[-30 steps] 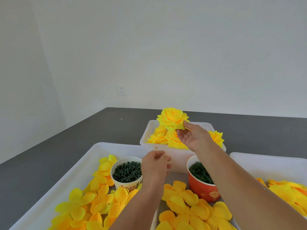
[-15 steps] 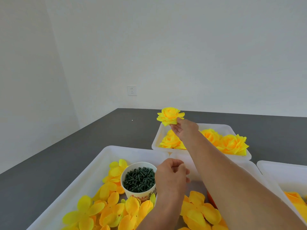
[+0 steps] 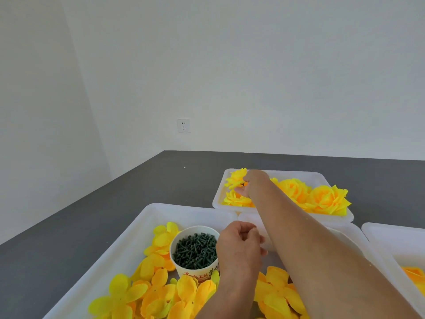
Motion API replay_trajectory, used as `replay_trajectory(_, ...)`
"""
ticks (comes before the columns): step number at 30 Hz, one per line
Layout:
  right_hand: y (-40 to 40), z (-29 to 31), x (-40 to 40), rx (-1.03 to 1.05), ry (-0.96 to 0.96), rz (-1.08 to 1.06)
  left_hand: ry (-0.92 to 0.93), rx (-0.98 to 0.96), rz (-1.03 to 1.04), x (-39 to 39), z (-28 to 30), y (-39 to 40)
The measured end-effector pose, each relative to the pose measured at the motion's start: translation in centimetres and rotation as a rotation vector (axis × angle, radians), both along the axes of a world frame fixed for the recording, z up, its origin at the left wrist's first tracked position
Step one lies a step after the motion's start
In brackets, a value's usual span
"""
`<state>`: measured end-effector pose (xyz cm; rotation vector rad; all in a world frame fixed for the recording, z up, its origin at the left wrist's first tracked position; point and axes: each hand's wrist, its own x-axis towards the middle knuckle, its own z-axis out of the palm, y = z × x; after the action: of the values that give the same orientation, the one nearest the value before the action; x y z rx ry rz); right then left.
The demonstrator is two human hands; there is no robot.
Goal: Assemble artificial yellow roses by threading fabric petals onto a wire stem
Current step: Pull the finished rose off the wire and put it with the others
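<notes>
A dark grey desk (image 3: 115,217) carries several white trays. The largest, the near tray (image 3: 128,247), holds flat yellow fabric petals (image 3: 156,295) spread loosely over its floor, each a ring of rounded lobes, some lemon and some deeper gold. Among them stands a paper cup (image 3: 195,252) filled to the brim with small dark green stem pieces.

Behind it, the far tray (image 3: 331,180) contains finished yellow roses (image 3: 326,199), full and layered with golden centres and pointed outer petals. At the back left corner of that tray lies the newest rose (image 3: 235,178), paler yellow and tilted on its side. The right hand (image 3: 251,184) reaches across to it, fingers curled down at its edge; whether they pinch it or merely touch it I cannot tell.

The left hand (image 3: 239,247) hovers just right of the cup, fingers loosely curled with the tips drawn together; whether anything small is held between them cannot be seen.

Half a second ago the right hand held this rose up above the far tray; now the rose is down inside it. The left hand has hardly shifted beside the cup.
</notes>
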<state>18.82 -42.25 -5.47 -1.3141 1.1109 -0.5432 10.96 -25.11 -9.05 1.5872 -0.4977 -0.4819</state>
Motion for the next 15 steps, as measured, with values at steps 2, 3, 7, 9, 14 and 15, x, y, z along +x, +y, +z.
replay_trajectory(2, 0.0, 0.3, 0.0, -0.375, 0.297, 0.051, 0.014, -0.006, 0.002, 0.0, 0.0, 0.0)
replay_trajectory(3, 0.3, 0.9, -0.2, -0.419, 0.364, 0.043, 0.018, -0.008, 0.001, 0.0, 0.0, 0.0)
replay_trajectory(7, 1.1, 1.7, -0.6, -0.505, 0.407, 0.075, 0.015, -0.004, 0.002, 0.0, 0.0, 0.0)
replay_trajectory(9, 1.2, 1.6, -0.8, -0.543, 0.356, 0.109, -0.001, 0.002, 0.003, 0.0, -0.1, 0.0)
replay_trajectory(14, 3.0, 2.8, -2.6, 0.19, -0.302, -0.032, -0.037, 0.008, 0.007, -0.1, -0.4, 0.1)
replay_trajectory(15, 3.3, 2.8, -3.0, 0.192, -0.347, -0.002, -0.048, 0.009, 0.007, -0.2, -0.4, 0.1)
